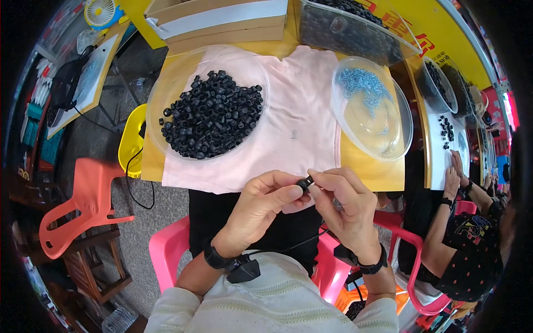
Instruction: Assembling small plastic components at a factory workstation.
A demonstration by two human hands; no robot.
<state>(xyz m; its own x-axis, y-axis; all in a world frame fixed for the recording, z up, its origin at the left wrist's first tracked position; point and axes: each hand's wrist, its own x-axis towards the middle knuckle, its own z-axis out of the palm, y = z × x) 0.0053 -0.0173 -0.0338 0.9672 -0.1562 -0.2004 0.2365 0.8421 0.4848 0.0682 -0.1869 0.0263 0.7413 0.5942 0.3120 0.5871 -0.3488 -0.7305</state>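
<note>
Both hands near the table's near edge, close together, thumbs and fingertips meeting over one small black part (303, 184). The left hand (258, 202) pinches it between thumb and forefinger; the right hand (347, 208) grips its far-right end. We cannot tell whether this is one part or two pieces being joined; the fingers cover too much.

Progress, as we judge it: this one piece is mid-handling, not released. Under and beyond the hands lies a pink cloth (302, 114), with no sorted row or finished group on it that we can make out.

Far left on the cloth, a round clear tray (154, 130) bears a broad heap of black parts (214, 116). They lie loose and mixed; whether they are done or waiting, we cannot say. Far right, a shallow clear dish (408, 145) holds tiny pale-blue bits (363, 86), gathered toward its far side, the near part mostly bare. By our reading, plenty of these remain.

Farther off, a clear tub (355, 40) full of dark pieces stands at the right, a cardboard box (222, 36) at the left. With such stock about, we judge much handling is left.

Off right, a co-worker's hands (453, 176) rest near scattered black pieces (446, 131) on another table.
</note>
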